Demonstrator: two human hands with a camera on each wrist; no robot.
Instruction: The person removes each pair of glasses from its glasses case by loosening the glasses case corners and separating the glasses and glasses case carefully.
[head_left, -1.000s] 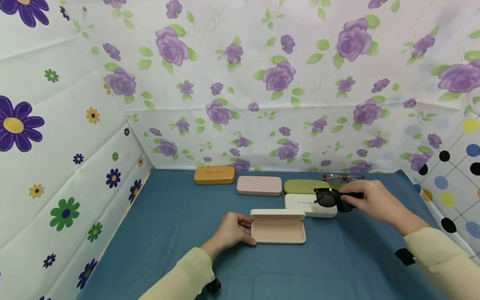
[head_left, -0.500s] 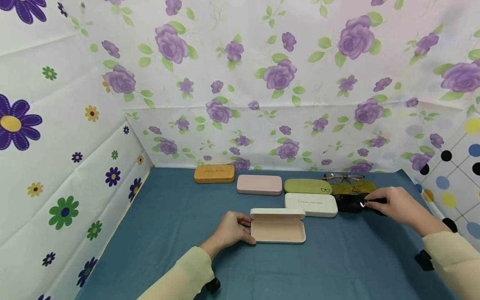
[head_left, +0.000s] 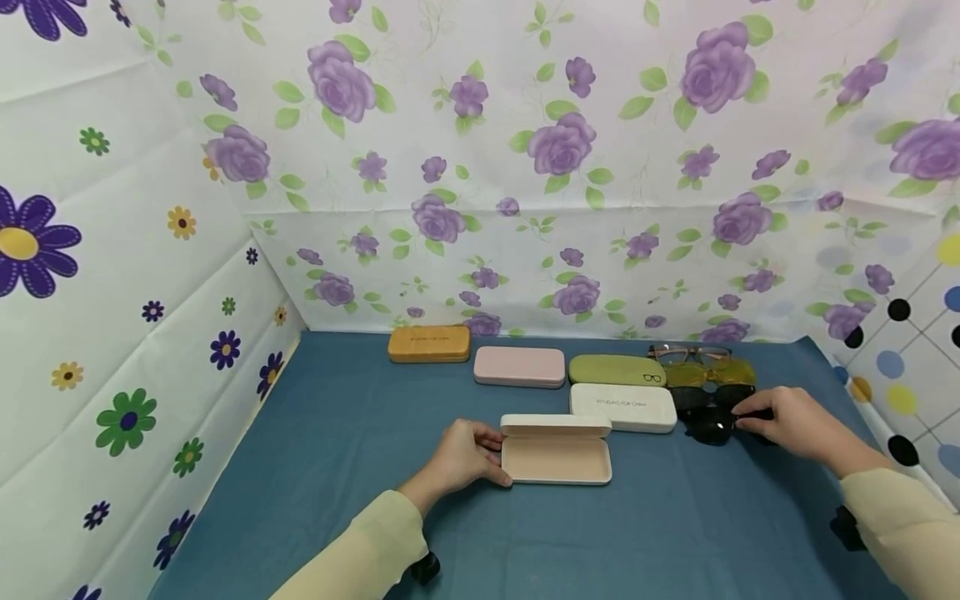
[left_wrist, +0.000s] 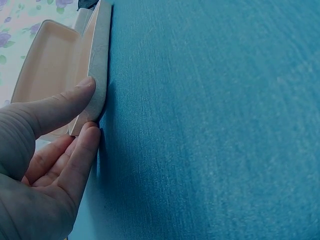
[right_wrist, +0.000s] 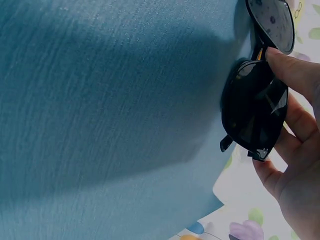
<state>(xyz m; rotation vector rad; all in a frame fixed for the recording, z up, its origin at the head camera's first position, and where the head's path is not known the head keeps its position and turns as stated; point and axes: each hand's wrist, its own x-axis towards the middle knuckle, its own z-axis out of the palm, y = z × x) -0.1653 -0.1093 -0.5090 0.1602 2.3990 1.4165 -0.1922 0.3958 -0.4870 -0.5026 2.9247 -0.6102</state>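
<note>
Five glasses cases lie on the blue cloth (head_left: 360,467): an orange case (head_left: 429,343), a pink case (head_left: 519,367) and a green case (head_left: 615,370) in a row at the back, a white case (head_left: 622,407) in front of the green one, and an open cream case (head_left: 556,450) nearest the person. The left hand (head_left: 459,458) rests at the open case's left end, thumb and fingers curled lightly against its edge. To the right of the cases lie four pairs of glasses: a pink-framed pair (head_left: 690,354) at the back, then a yellow pair (head_left: 708,374), a dark pair (head_left: 712,394), and black sunglasses (head_left: 708,427) at the front. The right hand (head_left: 795,423) pinches the black sunglasses at their right side, fingers closed on the folded frame, low over the cloth just right of the white case.
</note>
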